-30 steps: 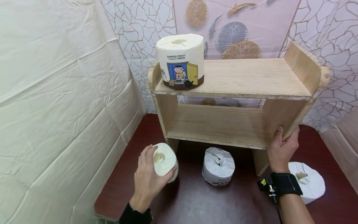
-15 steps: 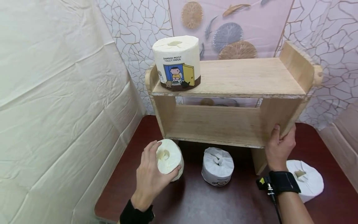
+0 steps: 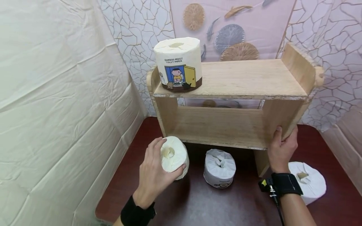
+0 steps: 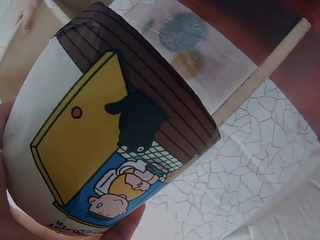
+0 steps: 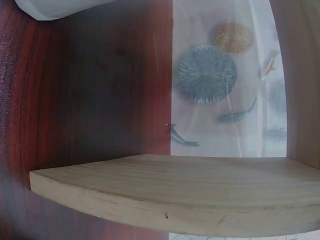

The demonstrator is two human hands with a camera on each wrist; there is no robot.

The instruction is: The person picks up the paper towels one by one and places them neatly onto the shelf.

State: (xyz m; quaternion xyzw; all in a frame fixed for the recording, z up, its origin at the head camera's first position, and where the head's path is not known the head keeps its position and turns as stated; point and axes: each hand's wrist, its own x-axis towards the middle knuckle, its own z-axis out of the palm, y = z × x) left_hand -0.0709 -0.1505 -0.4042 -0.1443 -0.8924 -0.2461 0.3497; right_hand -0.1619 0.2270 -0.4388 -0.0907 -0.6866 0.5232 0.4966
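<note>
My left hand [image 3: 154,169] grips a cream-wrapped toilet roll [image 3: 178,157] in front of the shelf's lower left corner, thumb on one side and fingers on the other. The left wrist view shows its cartoon print with a yellow door [image 4: 82,120]. Low on the right side panel [image 3: 288,119] of a wooden two-tier shelf [image 3: 243,78], my right hand [image 3: 282,150] holds on, thumb against the inner face. That panel [image 5: 175,190] crosses the bottom of the right wrist view, where the hand is hidden. A matching toilet roll [image 3: 179,64] stands at the top tier's left end.
A white-wrapped toilet roll [image 3: 219,169] stands on the dark red table [image 3: 195,207] before the opening under the shelf. Another white roll [image 3: 309,182] is partly behind my right wrist. A cream cloth wall [image 3: 70,110] rises on the left; a patterned backdrop [image 3: 135,31] hangs behind.
My left hand has carried its toilet roll up and to the right, closer to the shelf. My right hand keeps its grip on the side panel. The head view has shifted slightly.
</note>
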